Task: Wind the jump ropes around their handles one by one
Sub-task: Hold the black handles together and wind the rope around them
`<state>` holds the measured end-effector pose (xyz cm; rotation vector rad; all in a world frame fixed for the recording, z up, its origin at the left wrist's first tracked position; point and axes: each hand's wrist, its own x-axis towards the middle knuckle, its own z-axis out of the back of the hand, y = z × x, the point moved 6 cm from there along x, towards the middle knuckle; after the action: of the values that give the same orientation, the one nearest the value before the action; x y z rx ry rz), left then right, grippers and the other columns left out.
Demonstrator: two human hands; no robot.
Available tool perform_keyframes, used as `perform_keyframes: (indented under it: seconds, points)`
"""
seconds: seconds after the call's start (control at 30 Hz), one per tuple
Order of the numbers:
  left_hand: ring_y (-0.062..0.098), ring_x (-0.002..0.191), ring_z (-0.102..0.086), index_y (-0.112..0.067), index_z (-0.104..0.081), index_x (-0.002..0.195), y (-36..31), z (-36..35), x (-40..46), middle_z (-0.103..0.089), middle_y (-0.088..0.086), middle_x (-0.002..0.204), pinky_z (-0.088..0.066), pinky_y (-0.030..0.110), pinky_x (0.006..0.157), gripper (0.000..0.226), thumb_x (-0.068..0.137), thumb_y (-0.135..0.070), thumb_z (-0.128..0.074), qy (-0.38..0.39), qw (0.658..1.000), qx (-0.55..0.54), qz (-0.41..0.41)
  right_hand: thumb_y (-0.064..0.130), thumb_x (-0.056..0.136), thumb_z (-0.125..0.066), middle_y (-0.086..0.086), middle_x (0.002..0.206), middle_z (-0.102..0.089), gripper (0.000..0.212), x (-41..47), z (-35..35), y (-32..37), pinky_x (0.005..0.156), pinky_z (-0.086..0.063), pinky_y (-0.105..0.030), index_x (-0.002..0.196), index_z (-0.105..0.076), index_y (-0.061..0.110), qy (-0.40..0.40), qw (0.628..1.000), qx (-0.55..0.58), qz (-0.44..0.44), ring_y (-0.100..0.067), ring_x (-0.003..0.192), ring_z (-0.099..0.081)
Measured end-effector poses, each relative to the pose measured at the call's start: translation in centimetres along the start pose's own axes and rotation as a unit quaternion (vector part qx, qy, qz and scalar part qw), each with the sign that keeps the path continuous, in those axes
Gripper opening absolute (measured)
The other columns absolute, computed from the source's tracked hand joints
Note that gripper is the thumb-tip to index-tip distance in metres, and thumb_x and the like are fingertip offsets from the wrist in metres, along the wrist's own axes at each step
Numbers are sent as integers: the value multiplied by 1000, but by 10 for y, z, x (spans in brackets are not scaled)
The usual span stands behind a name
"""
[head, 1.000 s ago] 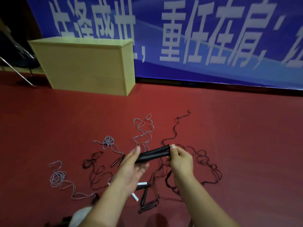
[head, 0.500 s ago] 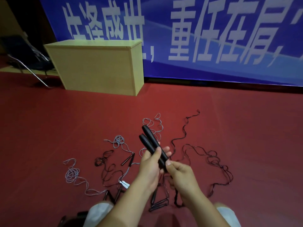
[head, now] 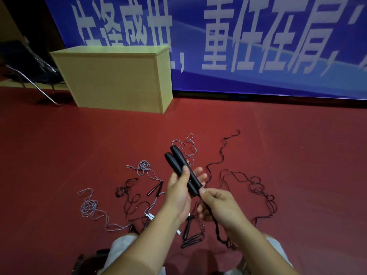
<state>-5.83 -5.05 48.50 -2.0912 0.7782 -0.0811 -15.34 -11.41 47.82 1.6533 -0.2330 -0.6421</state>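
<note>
Two handles paired and raised, the winding of one jump rope about to begin.

In the head view, the left hand (head: 179, 192) is gripping the pair of thick black foam-covered handles (head: 182, 168) side by side, thumb pressing across them and fingers reaching out behind, tips pointing up and away, probably so they form one bundle to wrap around. The right hand (head: 220, 205) is pinching the thin black wavy cord (head: 215, 225) just below the handles' lower ends, fingers curled round it, likely to feed it under tension. That cord is trailing down and out over the dark red floor (head: 297, 155) in loose kinked loops, not yet wound. Other ropes, grey-blue (head: 89, 207) and black (head: 129, 195), are lying tangled on the floor to the left, unwound.
</note>
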Motion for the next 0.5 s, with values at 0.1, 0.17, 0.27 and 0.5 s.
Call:
perform_keyframes:
  seconds: [0.1, 0.17, 0.27, 0.5]
  points:
    - [29, 83, -70, -18, -53, 117, 0, 0, 0, -73, 11, 96, -55, 40, 76, 18, 104, -26, -44, -3, 1000, -15, -2, 29, 100, -52, -8, 60, -53, 34, -3, 4, 3, 50, -44, -24, 81, -61, 2, -38, 997, -65, 18, -16, 49, -50]
    - [26, 77, -68, -16, -53, 116, -1, 0, 1, -69, 10, 91, -55, 41, 77, 17, 104, -25, -45, -12, 1000, -18, -13, 36, 98, -54, -5, 61, -50, 32, -3, 6, -2, 49, -42, -25, 77, -54, 12, -46, 995, -87, 7, -13, 47, -47]
    - [23, 71, -67, -15, -52, 113, -5, 1, 1, -63, 7, 84, -56, 40, 71, 14, 104, -24, -46, -33, 999, -12, -30, 36, 96, -57, -5, 59, -46, 31, -7, 6, -12, 47, -31, -27, 75, -49, 15, -25, 996, -79, -12, -16, 48, -39]
    - [18, 58, -64, -18, -52, 98, -37, 18, 12, -61, 1, 72, -58, 36, 60, 7, 103, -23, -51, -82, 992, 43, -90, 23, 87, -70, 2, 57, -47, 26, -16, 26, -14, 54, -33, -25, 67, -55, 19, 31, 991, -131, -8, -15, 53, -41]
